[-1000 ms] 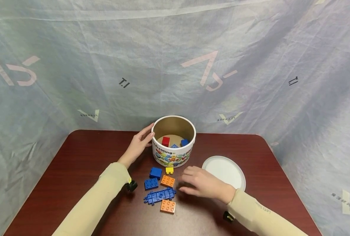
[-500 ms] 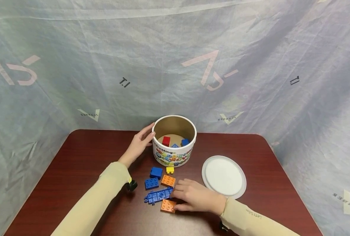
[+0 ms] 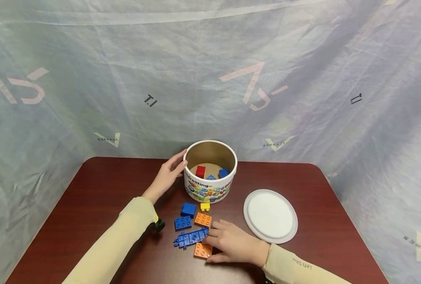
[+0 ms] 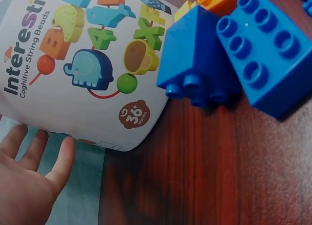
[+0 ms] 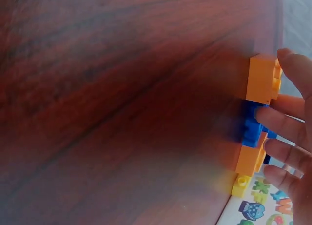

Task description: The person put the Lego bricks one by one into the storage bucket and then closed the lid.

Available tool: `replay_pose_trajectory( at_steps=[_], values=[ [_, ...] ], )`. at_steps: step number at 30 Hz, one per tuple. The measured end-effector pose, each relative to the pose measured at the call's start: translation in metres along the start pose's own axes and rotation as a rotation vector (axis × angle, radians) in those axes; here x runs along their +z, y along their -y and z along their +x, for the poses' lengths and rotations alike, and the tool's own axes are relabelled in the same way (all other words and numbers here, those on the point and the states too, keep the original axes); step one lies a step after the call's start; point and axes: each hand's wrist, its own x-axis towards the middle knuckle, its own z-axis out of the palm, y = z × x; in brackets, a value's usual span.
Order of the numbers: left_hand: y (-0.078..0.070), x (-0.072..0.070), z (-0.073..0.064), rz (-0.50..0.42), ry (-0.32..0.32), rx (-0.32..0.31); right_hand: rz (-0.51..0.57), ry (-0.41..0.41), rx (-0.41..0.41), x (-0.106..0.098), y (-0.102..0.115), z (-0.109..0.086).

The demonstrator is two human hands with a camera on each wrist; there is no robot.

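Observation:
My left hand [image 3: 166, 177] rests against the left side of a white bucket [image 3: 208, 192], its thumb at the rim. In the left wrist view its fingers [image 4: 62, 161] lie fairly straight along the printed wall. At the front, my right hand [image 3: 233, 244] has thumb and index finger on opposite sides of an orange brick [image 3: 200, 251], pinching it on the table. Its other fingers reach over a long blue wagon base with end hooks [image 3: 189, 238]. Another orange brick [image 3: 203, 219], two blue bricks [image 3: 183, 223] and a small yellow brick [image 3: 205, 206] lie between hand and bucket.
Inside the bucket lie a red brick [image 3: 200, 171] and some blue pieces [image 3: 223, 172]. A round white lid [image 3: 270, 215] lies flat to the right on the dark red table [image 3: 118, 185]. A grey printed cloth [image 3: 203, 79] hangs behind the table.
My right hand has moved left and toward the table's front, from beside the farther orange brick to the nearer one. The left hand stays at the bucket, and the bricks keep their places.

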Motion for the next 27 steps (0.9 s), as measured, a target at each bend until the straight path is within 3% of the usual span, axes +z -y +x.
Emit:
replay_pose_trajectory(
  at_steps=[12,27],
  values=[
    [-0.009,0.005,-0.001,-0.008,-0.007,-0.01,0.015,0.017,0.005,-0.003,0.0,-0.003],
    [-0.004,0.002,-0.001,-0.006,-0.018,-0.015,0.007,0.025,-0.013,-0.005,-0.008,-0.012]
  ],
)
